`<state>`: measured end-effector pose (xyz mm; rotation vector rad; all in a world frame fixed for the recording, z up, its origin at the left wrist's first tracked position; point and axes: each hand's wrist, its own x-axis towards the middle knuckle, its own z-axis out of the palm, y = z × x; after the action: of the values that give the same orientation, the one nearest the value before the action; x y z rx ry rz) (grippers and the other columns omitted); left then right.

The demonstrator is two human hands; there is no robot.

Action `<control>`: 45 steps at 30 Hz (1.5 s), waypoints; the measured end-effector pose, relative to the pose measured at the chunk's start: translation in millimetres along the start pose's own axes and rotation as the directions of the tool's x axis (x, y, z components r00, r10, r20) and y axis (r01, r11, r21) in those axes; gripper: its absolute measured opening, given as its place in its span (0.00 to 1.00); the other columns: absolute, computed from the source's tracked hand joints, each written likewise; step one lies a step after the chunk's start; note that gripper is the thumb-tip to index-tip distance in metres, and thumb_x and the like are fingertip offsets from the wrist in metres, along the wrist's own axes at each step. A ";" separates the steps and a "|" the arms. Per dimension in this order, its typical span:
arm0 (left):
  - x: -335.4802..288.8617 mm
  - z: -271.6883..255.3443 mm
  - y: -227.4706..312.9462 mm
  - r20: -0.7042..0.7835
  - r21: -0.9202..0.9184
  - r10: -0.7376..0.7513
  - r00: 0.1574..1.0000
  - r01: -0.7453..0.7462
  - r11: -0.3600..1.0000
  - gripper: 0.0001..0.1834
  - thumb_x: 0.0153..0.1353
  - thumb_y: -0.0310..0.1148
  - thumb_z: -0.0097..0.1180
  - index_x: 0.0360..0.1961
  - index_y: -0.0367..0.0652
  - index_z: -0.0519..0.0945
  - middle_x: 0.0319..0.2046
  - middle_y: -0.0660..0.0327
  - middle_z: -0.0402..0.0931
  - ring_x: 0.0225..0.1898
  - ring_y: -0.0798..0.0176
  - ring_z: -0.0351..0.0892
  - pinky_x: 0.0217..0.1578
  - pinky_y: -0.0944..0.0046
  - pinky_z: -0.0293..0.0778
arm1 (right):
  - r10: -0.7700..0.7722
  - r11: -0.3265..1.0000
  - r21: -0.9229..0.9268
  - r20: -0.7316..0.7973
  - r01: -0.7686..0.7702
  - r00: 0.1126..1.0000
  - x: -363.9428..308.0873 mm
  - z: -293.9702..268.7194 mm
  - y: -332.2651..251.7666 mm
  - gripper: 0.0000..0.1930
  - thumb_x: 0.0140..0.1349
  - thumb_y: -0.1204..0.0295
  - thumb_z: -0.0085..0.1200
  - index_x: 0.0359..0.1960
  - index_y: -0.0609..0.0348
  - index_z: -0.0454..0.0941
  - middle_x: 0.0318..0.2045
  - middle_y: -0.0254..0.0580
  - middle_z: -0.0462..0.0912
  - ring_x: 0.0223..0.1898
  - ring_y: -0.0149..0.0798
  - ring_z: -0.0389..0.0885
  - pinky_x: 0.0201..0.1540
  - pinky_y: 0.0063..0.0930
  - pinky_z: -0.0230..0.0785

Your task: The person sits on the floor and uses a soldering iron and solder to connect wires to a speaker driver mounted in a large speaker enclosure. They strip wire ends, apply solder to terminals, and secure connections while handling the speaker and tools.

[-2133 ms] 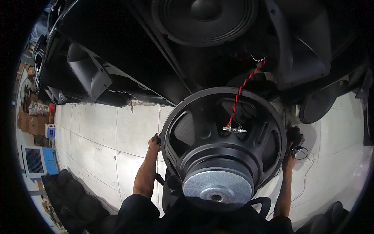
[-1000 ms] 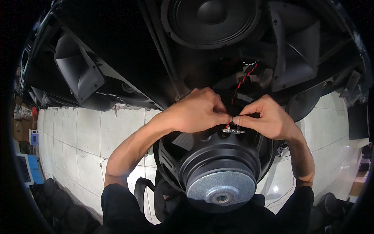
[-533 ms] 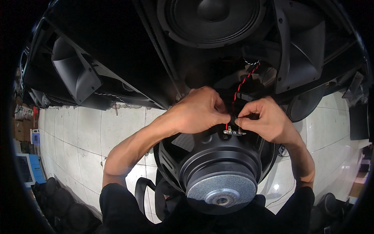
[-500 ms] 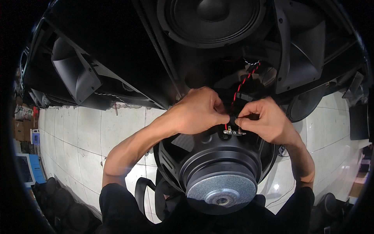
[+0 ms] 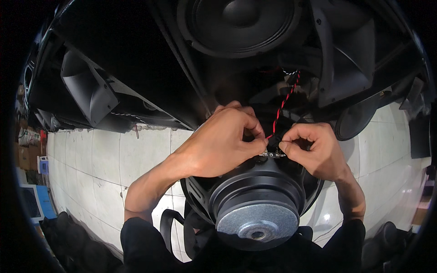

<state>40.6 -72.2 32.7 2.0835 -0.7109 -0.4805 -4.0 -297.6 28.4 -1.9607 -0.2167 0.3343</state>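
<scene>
A large black loudspeaker driver [image 5: 257,184] lies close against me with its round grey magnet [image 5: 287,221] toward me. On the far side of its frame is a small metal terminal strip [image 5: 271,155]. My left hand [image 5: 223,143] is closed, thumb and forefinger pinching the red end of a twisted red-and-black wire [image 5: 281,107] just above the strip's left side. Over the strip's right end, my right hand [image 5: 318,150] is pinched too; what sits between its fingertips is too dark to make out. The wire leads up into a black speaker cabinet opening.
Beyond my hands, the black cabinet holds another round speaker [image 5: 241,22] and a horn [image 5: 348,52]. A second horn [image 5: 88,86] stands at the left. White floor tiles [image 5: 107,159] show on both sides. Boxes [image 5: 29,154] and a blue-edged carton [image 5: 43,200] line the left edge.
My left hand has come down and nearer to the terminal strip, now covering its left end. The right hand has shifted slightly right and down. The red wire now bends toward the left fingertips.
</scene>
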 end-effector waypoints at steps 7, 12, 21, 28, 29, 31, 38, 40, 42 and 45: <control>-11.8 4.7 9.3 -0.061 0.149 0.072 0.996 -0.062 0.987 0.09 0.51 0.32 0.65 0.28 0.35 0.85 0.28 0.55 0.79 0.39 0.58 0.73 0.50 0.56 0.64 | -0.178 0.978 -0.111 -0.006 0.176 0.984 -7.7 1.3 1.3 0.04 0.56 0.77 0.61 0.31 0.67 0.82 0.24 0.41 0.83 0.25 0.28 0.80 0.28 0.21 0.69; -7.8 4.3 4.0 -0.065 0.186 0.091 0.994 -0.078 0.979 0.10 0.51 0.33 0.66 0.30 0.36 0.87 0.30 0.54 0.80 0.39 0.58 0.74 0.47 0.58 0.67 | -0.176 0.982 -0.080 -0.023 0.174 0.984 -3.6 1.0 8.3 0.05 0.57 0.76 0.62 0.31 0.67 0.83 0.25 0.40 0.83 0.24 0.28 0.78 0.27 0.20 0.67; -2.8 11.6 -4.2 -0.096 0.122 0.050 0.994 -0.038 0.992 0.14 0.54 0.37 0.67 0.35 0.36 0.87 0.31 0.53 0.80 0.40 0.58 0.76 0.49 0.56 0.69 | -0.107 0.993 -0.050 0.036 0.109 0.994 3.4 0.4 5.5 0.09 0.61 0.73 0.60 0.37 0.69 0.83 0.28 0.43 0.84 0.29 0.30 0.80 0.32 0.22 0.70; -5.1 13.8 0.8 -0.084 -0.017 0.063 0.994 -0.064 0.998 0.09 0.56 0.32 0.66 0.34 0.37 0.87 0.29 0.56 0.81 0.40 0.57 0.76 0.51 0.54 0.66 | -0.291 0.942 -0.173 -0.005 0.286 0.957 -5.7 5.1 5.6 0.05 0.60 0.78 0.60 0.33 0.69 0.81 0.26 0.44 0.82 0.28 0.33 0.81 0.30 0.25 0.69; -8.1 15.3 2.6 -0.126 0.018 0.090 0.988 -0.089 0.996 0.09 0.55 0.32 0.68 0.33 0.37 0.87 0.28 0.57 0.81 0.37 0.59 0.76 0.50 0.56 0.67 | -0.337 0.923 -0.202 -0.018 0.326 0.941 -8.5 7.2 5.0 0.05 0.60 0.78 0.60 0.33 0.69 0.81 0.26 0.45 0.82 0.27 0.35 0.81 0.30 0.25 0.69; -13.3 19.5 4.2 -0.198 0.082 0.147 0.969 -0.133 0.988 0.09 0.51 0.31 0.71 0.32 0.38 0.88 0.26 0.59 0.81 0.33 0.62 0.74 0.47 0.60 0.67 | -0.417 0.882 -0.258 -0.042 0.394 0.908 -13.5 11.0 4.8 0.04 0.59 0.79 0.60 0.33 0.69 0.81 0.26 0.46 0.82 0.26 0.37 0.82 0.28 0.27 0.70; -19.5 19.2 2.3 -0.173 0.079 0.132 0.976 -0.120 0.990 0.11 0.54 0.32 0.68 0.37 0.36 0.87 0.31 0.56 0.80 0.40 0.56 0.74 0.47 0.57 0.69 | -0.425 0.875 -0.292 -0.079 0.387 0.902 -16.4 14.2 7.4 0.07 0.58 0.78 0.61 0.36 0.69 0.83 0.26 0.47 0.83 0.26 0.38 0.82 0.29 0.27 0.71; -24.0 20.5 7.8 -0.254 0.149 0.095 0.963 -0.058 0.987 0.16 0.54 0.33 0.68 0.42 0.35 0.85 0.35 0.54 0.80 0.41 0.55 0.74 0.46 0.57 0.70 | -0.370 0.908 -0.268 -0.150 0.322 0.917 -18.8 8.2 9.3 0.07 0.58 0.78 0.61 0.37 0.69 0.83 0.26 0.47 0.83 0.26 0.37 0.81 0.30 0.26 0.70; -36.7 18.4 15.6 -0.274 0.159 0.082 0.958 -0.039 0.987 0.26 0.53 0.36 0.70 0.51 0.33 0.80 0.42 0.50 0.78 0.44 0.52 0.73 0.46 0.58 0.70 | -0.232 0.956 -0.236 -0.249 0.174 0.940 -26.1 -3.4 13.0 0.08 0.59 0.78 0.59 0.38 0.68 0.84 0.26 0.46 0.82 0.28 0.35 0.81 0.31 0.25 0.69; -79.5 23.5 7.3 -0.246 0.070 0.339 0.908 -0.332 0.941 0.32 0.49 0.50 0.72 0.51 0.40 0.82 0.47 0.53 0.77 0.50 0.53 0.73 0.49 0.53 0.69 | -0.182 0.943 -0.332 -0.567 -0.021 0.804 -44.5 -19.7 53.1 0.13 0.64 0.67 0.59 0.38 0.69 0.84 0.30 0.46 0.84 0.30 0.37 0.81 0.35 0.27 0.71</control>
<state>-35.7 -39.0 31.8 1.9456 -0.9011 -0.0085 -39.6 -349.3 -7.0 -2.2700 0.0607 -0.4103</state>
